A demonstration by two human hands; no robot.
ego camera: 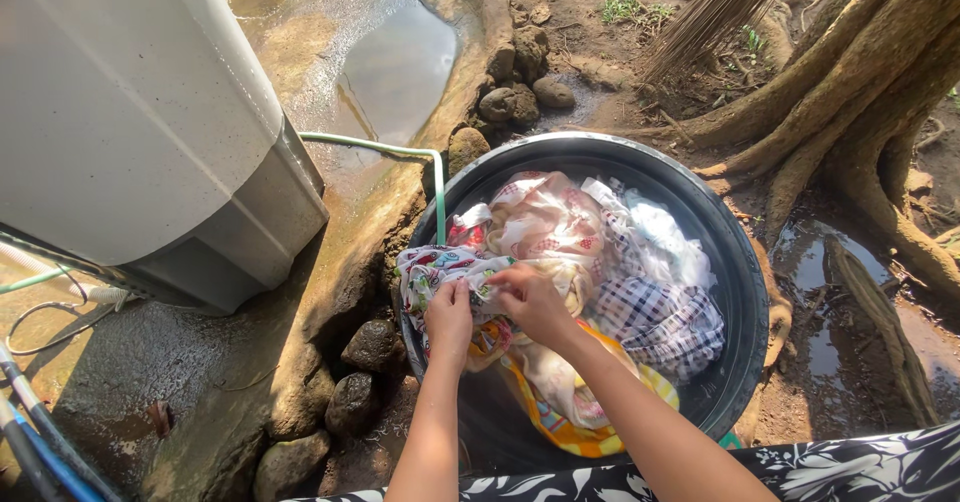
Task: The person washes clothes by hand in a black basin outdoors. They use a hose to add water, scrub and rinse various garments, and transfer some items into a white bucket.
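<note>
A big black round tub [745, 292] on the ground holds a heap of wet clothes. My left hand [450, 320] and my right hand [533, 302] both grip a white cloth with small coloured prints [432, 264] at the tub's near left rim. Under my hands lies an orange and yellow cloth [560, 424]. A blue checked cloth [662, 320] and a pale pink patterned cloth [545, 217] fill the rest of the tub.
A grey and white washing machine [130, 122] stands at the left. A green hose [420, 162] runs into the tub. Stones [365, 347] edge a wet concrete slab, with tree roots [850, 122] and puddles on the right, and a broom [715, 7] above.
</note>
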